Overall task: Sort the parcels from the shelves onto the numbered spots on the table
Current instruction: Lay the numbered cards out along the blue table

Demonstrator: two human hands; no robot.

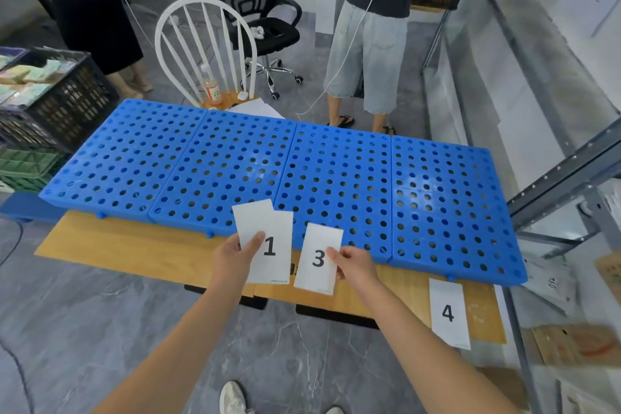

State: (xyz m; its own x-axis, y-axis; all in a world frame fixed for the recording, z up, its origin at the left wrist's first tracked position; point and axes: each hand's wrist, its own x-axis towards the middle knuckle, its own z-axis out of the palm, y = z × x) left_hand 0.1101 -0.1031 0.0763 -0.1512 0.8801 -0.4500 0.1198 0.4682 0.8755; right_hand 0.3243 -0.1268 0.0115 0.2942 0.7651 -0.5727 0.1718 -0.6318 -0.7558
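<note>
My left hand point(237, 254) pinches two overlapped white cards, the front one marked "1" point(274, 247) and a second card point(250, 217) behind it whose number is hidden. My right hand point(353, 262) holds a white card marked "3" point(319, 257) by its right edge. Both are held above the near edge of the wooden table point(134, 249). A card marked "4" point(448, 312) lies flat on the table's right end. Four blue perforated panels point(275, 178) cover the table's far side. No parcels sit on the table.
A grey metal shelf rack point(554, 171) runs along the right, with cardboard parcels point(578, 343) low beside it. Black and green crates point(57, 104) stand at the left. Beyond the table are a white chair point(205, 50), an office chair point(265, 30) and two standing people.
</note>
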